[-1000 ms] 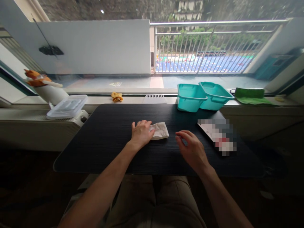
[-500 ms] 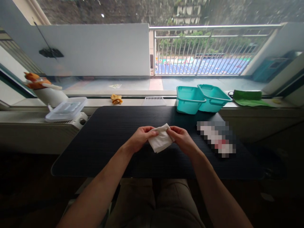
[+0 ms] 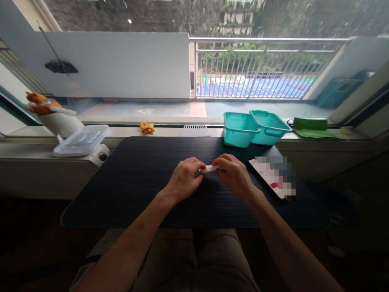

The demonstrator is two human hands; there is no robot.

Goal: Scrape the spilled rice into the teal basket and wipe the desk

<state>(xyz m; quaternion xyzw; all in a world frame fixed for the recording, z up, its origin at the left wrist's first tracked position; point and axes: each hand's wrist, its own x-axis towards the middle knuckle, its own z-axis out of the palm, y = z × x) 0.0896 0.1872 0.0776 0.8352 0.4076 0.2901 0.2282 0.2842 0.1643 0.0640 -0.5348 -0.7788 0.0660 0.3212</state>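
Note:
A folded white tissue (image 3: 209, 168) is stretched between my two hands, above the middle of the dark table (image 3: 142, 170). Seen nearly edge-on, it looks like a thin strip. My left hand (image 3: 187, 176) pinches its left end between thumb and fingers. At the other end, the fingers of my right hand (image 3: 233, 172) are closed on it. Parts of the tissue are hidden behind the fingertips.
Two teal plastic baskets (image 3: 240, 137) stand at the table's far right edge. A partly blurred flat packet (image 3: 264, 172) lies right of my right hand. On the sill are a yellow cloth (image 3: 147, 127) and a green cloth (image 3: 313, 127); a clear lidded box (image 3: 82, 141) rests at left.
The tissue's broad face showed before; now it is tilted to a thin edge. Both hands have turned so their backs face up. The view has shifted slightly.

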